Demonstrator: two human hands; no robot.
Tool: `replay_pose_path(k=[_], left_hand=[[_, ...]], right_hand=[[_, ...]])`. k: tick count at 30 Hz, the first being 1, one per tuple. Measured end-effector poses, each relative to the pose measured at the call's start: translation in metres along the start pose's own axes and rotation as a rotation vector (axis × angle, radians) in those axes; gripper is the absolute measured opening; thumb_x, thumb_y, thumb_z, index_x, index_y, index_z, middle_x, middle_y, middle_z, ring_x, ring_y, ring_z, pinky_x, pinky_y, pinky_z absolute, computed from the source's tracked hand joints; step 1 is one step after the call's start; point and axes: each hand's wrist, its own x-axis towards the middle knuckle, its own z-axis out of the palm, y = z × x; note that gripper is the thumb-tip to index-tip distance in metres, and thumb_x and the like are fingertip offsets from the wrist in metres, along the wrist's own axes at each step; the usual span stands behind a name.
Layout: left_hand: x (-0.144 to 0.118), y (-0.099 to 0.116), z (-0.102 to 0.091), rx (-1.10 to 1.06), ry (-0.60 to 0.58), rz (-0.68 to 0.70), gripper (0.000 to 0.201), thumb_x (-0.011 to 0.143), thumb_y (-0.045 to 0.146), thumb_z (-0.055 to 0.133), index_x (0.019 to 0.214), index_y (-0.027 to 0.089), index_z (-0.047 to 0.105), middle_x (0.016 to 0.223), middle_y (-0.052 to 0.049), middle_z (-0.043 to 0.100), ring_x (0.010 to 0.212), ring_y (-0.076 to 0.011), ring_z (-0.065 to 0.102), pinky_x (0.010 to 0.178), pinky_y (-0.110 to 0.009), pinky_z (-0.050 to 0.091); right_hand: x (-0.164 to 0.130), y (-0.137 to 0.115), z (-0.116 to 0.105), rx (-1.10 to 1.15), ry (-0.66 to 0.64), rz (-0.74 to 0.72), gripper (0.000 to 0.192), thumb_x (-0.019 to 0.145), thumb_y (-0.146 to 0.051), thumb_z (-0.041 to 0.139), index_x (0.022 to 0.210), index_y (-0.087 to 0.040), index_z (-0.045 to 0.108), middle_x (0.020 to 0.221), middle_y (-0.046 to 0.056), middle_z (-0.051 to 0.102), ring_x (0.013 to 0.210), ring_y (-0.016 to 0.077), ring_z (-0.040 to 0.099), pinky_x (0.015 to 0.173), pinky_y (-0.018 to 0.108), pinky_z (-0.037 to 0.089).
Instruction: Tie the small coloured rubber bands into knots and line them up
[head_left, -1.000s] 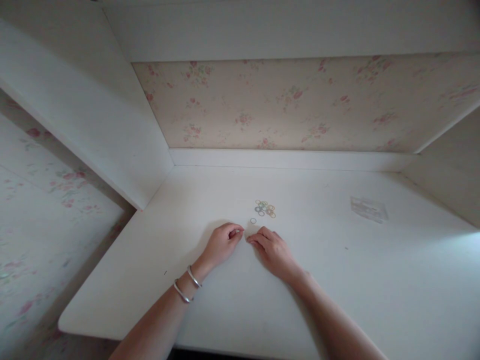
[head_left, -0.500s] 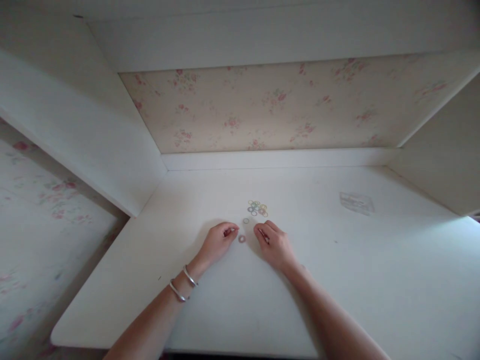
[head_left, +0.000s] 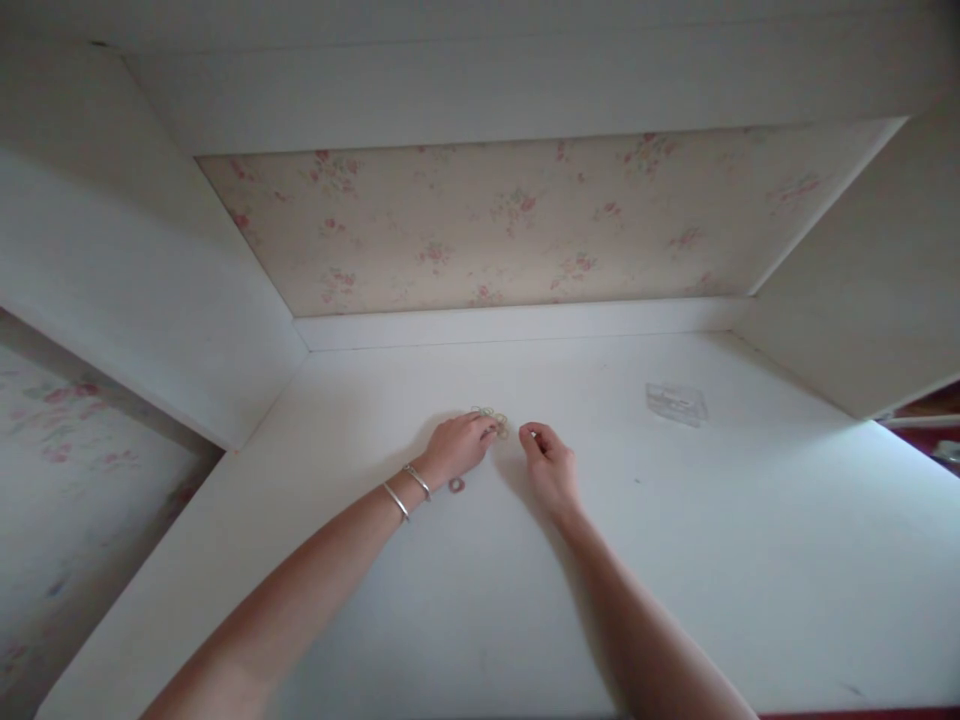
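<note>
I'm looking down on a white desk (head_left: 675,560), set in an alcove with white side panels and a floral-papered back wall (head_left: 525,220). Bare top across most of it.

My left arm comes in from the lower left with two silver bangles (head_left: 407,487) on the wrist. My right arm comes in from the lower right.

My left hand (head_left: 457,445) is stretched forward, fingers lying on the near edge of the pile of small rings (head_left: 495,420), touching it. Fingers are curled down over the rings; whether any ring is actually pinched I can't tell, too small and partly covered.

My right hand (head_left: 551,460) sits just right of the pile, resting on the desk, thumb and forefinger brought close together at the tip. Something tiny may be between them, but it's blurred, can't tell.

A clear plastic bag (head_left: 676,403) lies flat well off to the right, toward the back of the desk, apart from both hands.

The pile is mid-desk, slightly left of centre, pale coloured rings, mostly hidden by my left fingertips.

One loose ring (head_left: 456,484) lies alone on the desk, just beside my left wrist, on the near side, apart from the pile.
</note>
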Motion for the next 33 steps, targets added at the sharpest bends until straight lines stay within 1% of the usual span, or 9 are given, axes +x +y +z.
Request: replay_pose_path(k=[3,5,9,13,19,23,26,29,33], left_hand=[[0.008,-0.001,0.001,0.084,-0.022,0.044,0.025,0.092,0.032,0.039,0.104,0.027,0.061,0.099,-0.002,0.064,0.089,-0.0186,0.061,0.073,-0.028,0.046],[0.011,-0.003,0.001,0.126,-0.062,0.072,0.026,0.093,0.033,0.038,0.101,0.027,0.062,0.095,-0.003,0.063,0.087,-0.0186,0.061,0.071,-0.028,0.045],[0.015,-0.004,-0.001,0.174,-0.109,0.085,0.027,0.093,0.032,0.038,0.094,0.026,0.064,0.091,-0.005,0.062,0.084,-0.0184,0.06,0.068,-0.027,0.043],[0.014,-0.003,-0.002,0.151,-0.082,0.089,0.027,0.093,0.03,0.038,0.094,0.026,0.065,0.09,-0.003,0.061,0.081,-0.0171,0.06,0.067,-0.026,0.043],[0.004,-0.011,-0.009,0.019,0.03,0.036,0.025,0.092,0.032,0.042,0.1,0.027,0.066,0.087,-0.002,0.063,0.081,-0.0148,0.059,0.074,-0.024,0.044],[-0.015,-0.021,-0.021,-0.084,0.091,0.022,0.024,0.092,0.029,0.043,0.099,0.024,0.066,0.09,-0.002,0.065,0.082,-0.0137,0.06,0.077,-0.023,0.044],[-0.04,-0.022,-0.026,-0.128,0.106,0.013,0.023,0.092,0.028,0.045,0.098,0.023,0.066,0.089,-0.002,0.066,0.082,-0.0139,0.06,0.077,-0.023,0.045],[-0.068,-0.021,-0.025,-0.168,0.097,-0.018,0.022,0.091,0.028,0.046,0.098,0.025,0.066,0.089,-0.002,0.066,0.081,-0.0136,0.06,0.076,-0.024,0.046],[-0.097,-0.019,-0.016,-0.214,0.128,-0.07,0.02,0.09,0.027,0.048,0.097,0.024,0.066,0.094,-0.002,0.067,0.085,-0.0139,0.061,0.078,-0.024,0.048]], right_hand=[[0.0,0.0,0.001,0.02,-0.021,-0.005,0.037,0.083,-0.049,0.046,0.087,-0.018,0.065,0.055,-0.005,0.046,0.051,0.0104,0.039,0.049,0.022,0.029],[0.001,0.0,0.001,0.031,-0.024,-0.005,0.036,0.083,-0.049,0.046,0.087,-0.018,0.065,0.056,-0.005,0.046,0.051,0.0103,0.04,0.05,0.022,0.03],[0.002,0.0,0.002,0.04,-0.041,-0.004,0.037,0.084,-0.05,0.045,0.088,-0.019,0.064,0.056,-0.005,0.046,0.051,0.0101,0.04,0.049,0.022,0.029],[0.002,0.0,0.003,0.031,-0.044,-0.001,0.037,0.084,-0.05,0.045,0.088,-0.019,0.064,0.056,-0.005,0.047,0.051,0.0102,0.04,0.049,0.022,0.03],[0.004,0.003,0.002,-0.057,-0.031,-0.039,0.033,0.085,-0.045,0.045,0.086,-0.019,0.065,0.057,-0.003,0.05,0.052,0.0112,0.044,0.051,0.022,0.032],[0.006,0.007,0.005,-0.227,-0.065,-0.165,0.025,0.083,-0.034,0.046,0.087,-0.02,0.066,0.076,0.001,0.06,0.064,0.0121,0.052,0.061,0.023,0.036],[0.006,0.005,0.007,-0.37,-0.126,-0.216,0.026,0.085,-0.03,0.044,0.097,-0.023,0.066,0.09,0.003,0.06,0.071,0.0118,0.056,0.065,0.023,0.038],[0.004,-0.002,0.01,-0.555,-0.175,-0.218,0.029,0.087,-0.029,0.043,0.108,-0.027,0.063,0.095,0.003,0.058,0.073,0.0123,0.056,0.066,0.024,0.037],[0.0,-0.011,0.014,-0.747,-0.21,-0.259,0.031,0.089,-0.031,0.043,0.114,-0.032,0.061,0.095,0.003,0.058,0.073,0.0135,0.056,0.069,0.027,0.035]])
